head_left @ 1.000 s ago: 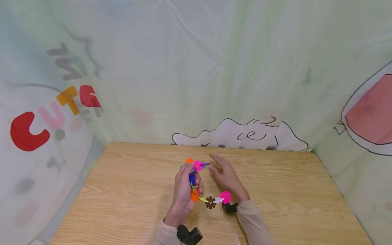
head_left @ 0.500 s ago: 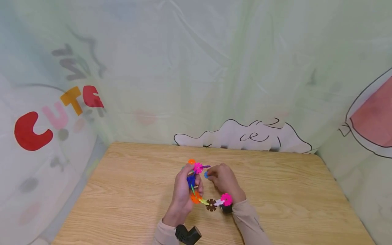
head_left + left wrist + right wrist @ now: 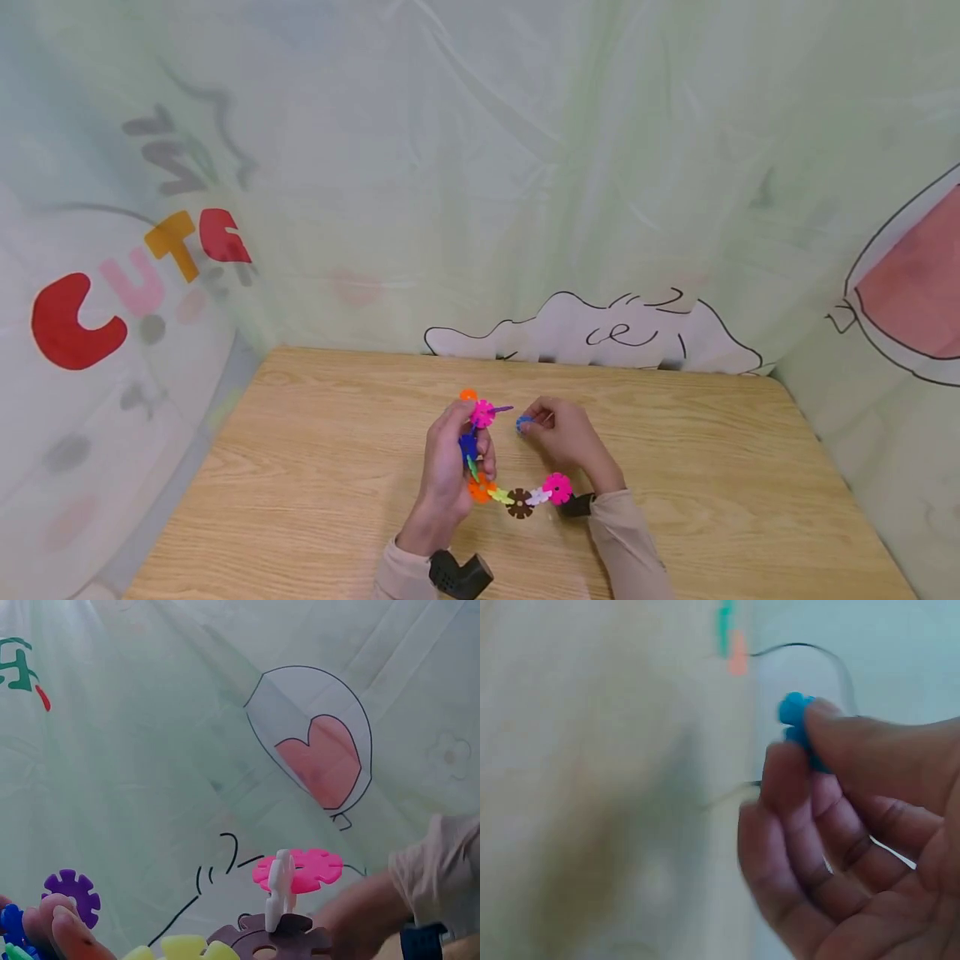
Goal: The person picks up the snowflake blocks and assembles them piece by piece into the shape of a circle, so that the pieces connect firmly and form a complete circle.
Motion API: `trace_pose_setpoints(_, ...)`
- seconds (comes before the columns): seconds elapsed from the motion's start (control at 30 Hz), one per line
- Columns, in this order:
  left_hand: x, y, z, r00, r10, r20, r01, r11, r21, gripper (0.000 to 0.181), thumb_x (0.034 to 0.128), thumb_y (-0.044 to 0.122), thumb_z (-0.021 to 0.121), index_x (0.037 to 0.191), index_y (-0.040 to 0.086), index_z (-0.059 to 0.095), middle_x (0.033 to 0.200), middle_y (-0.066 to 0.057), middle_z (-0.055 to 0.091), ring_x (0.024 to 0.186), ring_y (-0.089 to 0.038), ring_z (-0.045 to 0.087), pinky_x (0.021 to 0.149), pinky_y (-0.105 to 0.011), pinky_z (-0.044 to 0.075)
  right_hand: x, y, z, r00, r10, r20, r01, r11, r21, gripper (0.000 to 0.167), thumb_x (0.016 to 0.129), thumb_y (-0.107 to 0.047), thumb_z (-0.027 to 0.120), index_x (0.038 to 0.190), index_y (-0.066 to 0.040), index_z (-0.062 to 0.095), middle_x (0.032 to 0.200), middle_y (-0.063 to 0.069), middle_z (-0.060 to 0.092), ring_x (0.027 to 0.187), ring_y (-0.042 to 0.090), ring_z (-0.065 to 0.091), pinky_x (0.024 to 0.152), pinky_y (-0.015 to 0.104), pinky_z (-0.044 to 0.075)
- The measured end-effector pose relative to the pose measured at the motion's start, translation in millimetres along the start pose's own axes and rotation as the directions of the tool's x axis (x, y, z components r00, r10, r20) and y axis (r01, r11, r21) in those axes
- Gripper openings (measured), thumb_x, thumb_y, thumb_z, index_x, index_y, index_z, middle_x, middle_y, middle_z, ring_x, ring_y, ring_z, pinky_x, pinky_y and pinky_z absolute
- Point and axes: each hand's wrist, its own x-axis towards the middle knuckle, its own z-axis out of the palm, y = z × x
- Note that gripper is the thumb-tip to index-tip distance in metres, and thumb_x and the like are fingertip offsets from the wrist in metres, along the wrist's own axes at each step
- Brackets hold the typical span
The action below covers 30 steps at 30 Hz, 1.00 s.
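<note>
My left hand grips a curved chain of linked notched discs. Near its thumb are a pink disc, a purple disc seen edge-on and an orange disc. From the palm the chain runs right through a dark blue disc, an orange one, a yellow-green one, a brown disc, a white one and a pink disc at its end. My right hand pinches a loose light blue disc between thumb and fingers, apart from the chain, to the right of the purple disc.
The wooden table lies under both hands. Behind it hangs a pale printed curtain, which also covers the sides. A black wrist device is on the left sleeve, and another on the right wrist.
My right hand, empty-fingered a second ago, took hold of the light blue disc beside the chain and has moved right with it. The left hand keeps its grip, nearly still.
</note>
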Motion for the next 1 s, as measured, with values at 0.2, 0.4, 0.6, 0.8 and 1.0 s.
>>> trace_pose_setpoints(0.2, -1.5, 0.7, 0.0, 0.999, 0.053, -0.009, -0.053, 0.999, 0.008, 0.029, 0.1107, 0.034, 0.051, 0.09, 0.014, 0.054, 0.062, 0.006, 0.05, 0.045, -0.009, 0.051, 0.045, -0.022, 0.046, -14.2, -30.3, -32.3, 0.999, 0.003, -0.04, 0.011, 0.944, 0.329, 0.024, 0.103, -0.011, 0.07, 0.121, 0.006, 0.07, 0.102, 0.016, 0.077, 0.089, 0.02, 0.078, 0.086, 0.037, 0.066)
trace_pose_setpoints(0.4, -4.7, 4.2, 1.4, 0.995, 0.093, -0.032, -0.093, 0.996, 0.012, 0.029, 0.1107, 0.029, 0.051, 0.087, 0.012, 0.053, 0.062, 0.005, 0.051, 0.044, -0.01, 0.053, 0.044, -0.022, 0.047, -35.0, -64.8, -50.7, 0.996, -0.05, -0.075, 0.082, 0.842, 0.533, 0.03, 0.101, -0.005, 0.07, 0.124, 0.014, 0.065, 0.087, 0.0, 0.073, 0.078, 0.012, 0.076, 0.081, 0.03, 0.066)
trace_pose_setpoints(0.6, -7.2, 8.1, 3.1, 0.994, 0.099, -0.046, -0.099, 0.995, 0.013, 0.029, 0.1112, 0.029, 0.051, 0.088, 0.012, 0.053, 0.062, 0.005, 0.051, 0.044, -0.01, 0.053, 0.044, -0.022, 0.048, -42.6, -78.6, -48.4, 0.985, -0.141, -0.101, 0.174, 0.808, 0.564, 0.026, 0.1, 0.0, 0.07, 0.121, 0.014, 0.065, 0.079, -0.007, 0.072, 0.071, 0.013, 0.075, 0.08, 0.03, 0.066)
trace_pose_setpoints(0.8, -8.9, 10.2, 4.8, 0.994, 0.097, -0.058, -0.095, 0.995, 0.041, 0.028, 0.1111, 0.031, 0.052, 0.09, 0.012, 0.053, 0.063, 0.005, 0.051, 0.044, -0.01, 0.053, 0.046, -0.021, 0.05, -44.5, -83.9, -43.5, 0.979, -0.188, -0.084, 0.202, 0.798, 0.568, 0.025, 0.1, 0.001, 0.068, 0.121, 0.014, 0.064, 0.08, -0.006, 0.072, 0.071, 0.011, 0.075, 0.081, 0.03, 0.066)
trace_pose_setpoints(1.0, -9.5, 10.4, 4.5, 0.993, 0.102, -0.057, -0.1, 0.994, 0.045, 0.028, 0.1108, 0.032, 0.054, 0.091, 0.011, 0.054, 0.063, 0.005, 0.051, 0.045, -0.01, 0.053, 0.046, -0.021, 0.05, -44.8, -87.1, -41.2, 0.976, -0.186, -0.113, 0.217, 0.787, 0.577, 0.025, 0.1, 0.0, 0.069, 0.12, 0.014, 0.065, 0.079, -0.006, 0.071, 0.071, 0.01, 0.073, 0.078, 0.031, 0.066)
